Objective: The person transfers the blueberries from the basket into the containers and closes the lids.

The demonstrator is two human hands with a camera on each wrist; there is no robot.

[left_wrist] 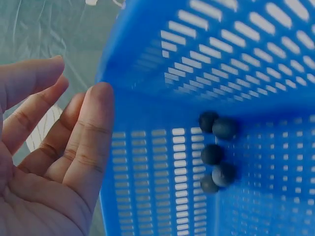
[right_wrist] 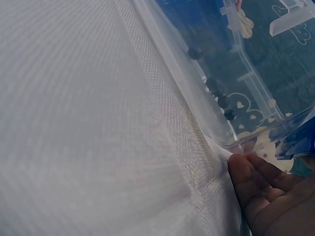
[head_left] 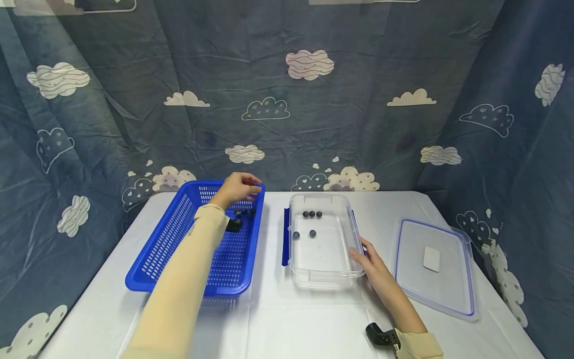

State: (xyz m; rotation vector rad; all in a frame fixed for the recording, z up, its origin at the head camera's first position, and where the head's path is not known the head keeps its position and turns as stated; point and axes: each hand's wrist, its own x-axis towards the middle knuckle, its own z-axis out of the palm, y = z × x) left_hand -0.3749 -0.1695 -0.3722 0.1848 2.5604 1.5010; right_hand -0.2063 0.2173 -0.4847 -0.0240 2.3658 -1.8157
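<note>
My left hand [head_left: 236, 189] is over the far right corner of a blue plastic basket [head_left: 255, 234]. In the left wrist view its fingers [left_wrist: 96, 128] are loosely bent beside the basket rim, with nothing between them. Several small dark balls [left_wrist: 212, 154] lie together on the basket floor. My right hand [head_left: 374, 267] holds the right side wall of a clear plastic container [head_left: 327, 274], thumb over the rim and fingers outside. Inside the container sit several dark balls [head_left: 312, 233], three of them in a row near the far end.
A clear lid with a blue seal [head_left: 444, 279] lies to the right of the container, with a white rectangular piece [head_left: 431, 259] on it. Blue latch flaps [head_left: 286, 237] hang at the container's sides. A cloud-patterned curtain [head_left: 269, 129] encloses the white table [head_left: 287, 329].
</note>
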